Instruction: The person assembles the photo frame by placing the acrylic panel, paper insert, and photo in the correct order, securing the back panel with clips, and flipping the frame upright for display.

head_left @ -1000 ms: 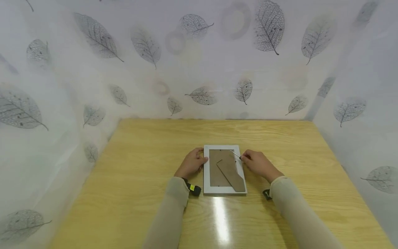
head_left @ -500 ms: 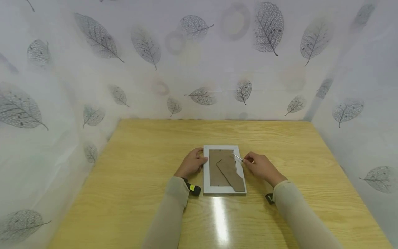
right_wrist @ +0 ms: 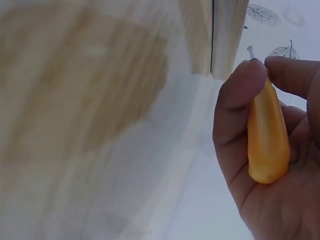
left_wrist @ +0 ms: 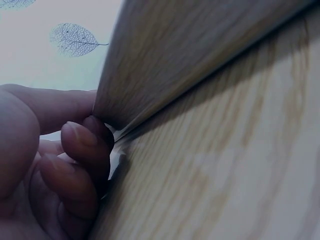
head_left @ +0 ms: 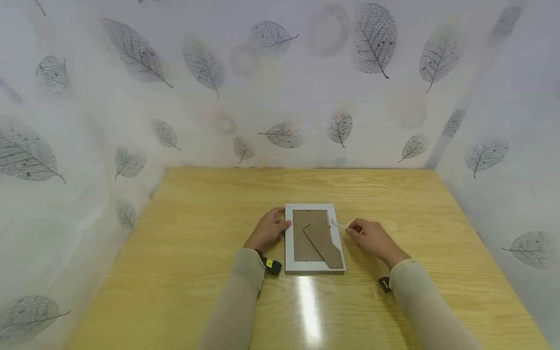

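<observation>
A white picture frame [head_left: 289,248] lies face down on the wooden table, its brown backing board [head_left: 306,218] and slanted easel leg [head_left: 330,250] facing up. Small dark tabs dot the edge of the board. At the frame's left side, my left hand [head_left: 268,228] grips the border, thumb on top; the left wrist view shows curled fingers against the frame's side [left_wrist: 150,55]. My right hand [head_left: 374,238] holds a screwdriver [right_wrist: 269,137] by its orange handle, most of which sits inside the palm. The metal shaft [head_left: 339,224] points left, its tip over the frame's right border.
The light wooden table [head_left: 210,204] spreads around the frame, with a bright glare [head_left: 309,311] in front of it. White walls with a leaf print [head_left: 284,135] close off the back and both sides. A black band [head_left: 272,266] sits on each wrist.
My right hand has drawn back to the right and towards me, taking the screwdriver tip from the backing board's edge to over the right border. My left hand keeps its grip in place.
</observation>
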Demonstrator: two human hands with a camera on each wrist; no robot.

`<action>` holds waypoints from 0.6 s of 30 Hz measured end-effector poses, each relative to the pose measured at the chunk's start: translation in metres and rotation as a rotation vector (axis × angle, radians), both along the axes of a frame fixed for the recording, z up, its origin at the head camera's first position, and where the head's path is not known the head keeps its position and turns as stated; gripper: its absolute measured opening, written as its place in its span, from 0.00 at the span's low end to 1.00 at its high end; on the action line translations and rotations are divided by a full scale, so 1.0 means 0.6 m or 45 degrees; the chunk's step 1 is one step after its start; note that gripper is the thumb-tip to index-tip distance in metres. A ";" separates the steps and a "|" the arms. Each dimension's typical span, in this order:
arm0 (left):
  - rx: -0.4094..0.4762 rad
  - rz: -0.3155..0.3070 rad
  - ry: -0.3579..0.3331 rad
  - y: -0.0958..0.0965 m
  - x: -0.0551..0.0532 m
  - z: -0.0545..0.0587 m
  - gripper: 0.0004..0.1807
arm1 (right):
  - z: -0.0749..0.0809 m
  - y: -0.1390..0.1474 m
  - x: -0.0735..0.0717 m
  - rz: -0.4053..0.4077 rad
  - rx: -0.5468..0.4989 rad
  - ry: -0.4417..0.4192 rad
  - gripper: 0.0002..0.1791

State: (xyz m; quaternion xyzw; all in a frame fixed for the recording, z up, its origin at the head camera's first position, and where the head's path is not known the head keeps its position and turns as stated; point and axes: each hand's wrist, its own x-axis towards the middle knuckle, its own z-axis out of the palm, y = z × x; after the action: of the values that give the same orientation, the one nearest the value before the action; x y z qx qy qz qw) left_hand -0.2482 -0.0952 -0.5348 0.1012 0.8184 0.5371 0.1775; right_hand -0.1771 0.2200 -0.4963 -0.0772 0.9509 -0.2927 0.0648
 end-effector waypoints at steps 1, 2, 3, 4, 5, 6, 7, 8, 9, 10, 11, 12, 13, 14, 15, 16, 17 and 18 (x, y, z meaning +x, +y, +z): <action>-0.001 0.000 -0.002 0.000 0.000 0.000 0.30 | -0.001 0.001 0.001 -0.002 0.001 -0.007 0.15; -0.005 0.001 -0.001 0.001 -0.001 0.000 0.30 | -0.001 0.003 0.003 -0.005 0.002 -0.013 0.15; -0.005 0.001 -0.002 0.000 0.000 0.001 0.30 | -0.001 0.003 0.004 -0.006 0.003 -0.019 0.16; -0.007 0.004 -0.005 0.000 0.000 0.001 0.30 | -0.001 0.004 0.006 -0.011 0.003 -0.023 0.16; -0.012 0.008 -0.006 0.001 0.000 0.002 0.30 | -0.001 0.004 0.007 -0.013 0.003 -0.032 0.16; -0.014 0.012 -0.009 0.001 0.000 0.003 0.30 | -0.001 0.004 0.009 -0.019 0.001 -0.041 0.16; -0.013 0.014 -0.012 0.001 0.000 0.004 0.30 | -0.001 0.004 0.011 -0.021 0.001 -0.045 0.16; -0.016 0.015 -0.013 0.001 0.000 0.004 0.29 | -0.001 0.004 0.012 -0.022 0.001 -0.051 0.16; -0.018 0.016 -0.016 0.001 0.000 0.004 0.29 | -0.001 0.003 0.013 -0.021 0.003 -0.054 0.16; -0.020 0.020 -0.020 0.001 0.000 0.004 0.29 | -0.001 0.003 0.014 -0.021 0.009 -0.056 0.15; -0.019 0.019 -0.021 0.001 0.000 0.005 0.29 | -0.001 0.002 0.016 -0.021 0.000 -0.071 0.15; -0.016 0.018 -0.023 0.002 0.000 0.005 0.29 | -0.001 0.001 0.017 -0.022 -0.011 -0.082 0.15; -0.017 0.019 -0.023 0.002 0.000 0.006 0.29 | 0.000 0.000 0.018 -0.020 -0.023 -0.091 0.15; -0.021 0.018 -0.020 0.002 0.000 0.006 0.29 | 0.000 -0.001 0.019 -0.024 -0.037 -0.102 0.14; -0.023 0.017 -0.017 0.002 0.001 0.006 0.29 | 0.000 -0.003 0.021 -0.027 -0.047 -0.110 0.14; -0.027 0.016 -0.014 0.002 0.001 0.007 0.29 | 0.000 -0.003 0.022 -0.027 -0.059 -0.120 0.14; -0.032 0.014 -0.010 0.002 0.001 0.007 0.29 | 0.000 -0.004 0.023 -0.029 -0.081 -0.135 0.13; -0.038 0.012 -0.007 0.003 0.002 0.007 0.29 | 0.000 -0.005 0.024 -0.027 -0.088 -0.136 0.13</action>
State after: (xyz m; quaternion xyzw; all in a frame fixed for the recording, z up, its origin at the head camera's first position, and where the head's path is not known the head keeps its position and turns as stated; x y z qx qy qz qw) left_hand -0.2471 -0.0937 -0.5306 0.0931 0.8263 0.5258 0.1789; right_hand -0.1624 0.2168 -0.4960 -0.0535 0.9362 -0.3297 0.1097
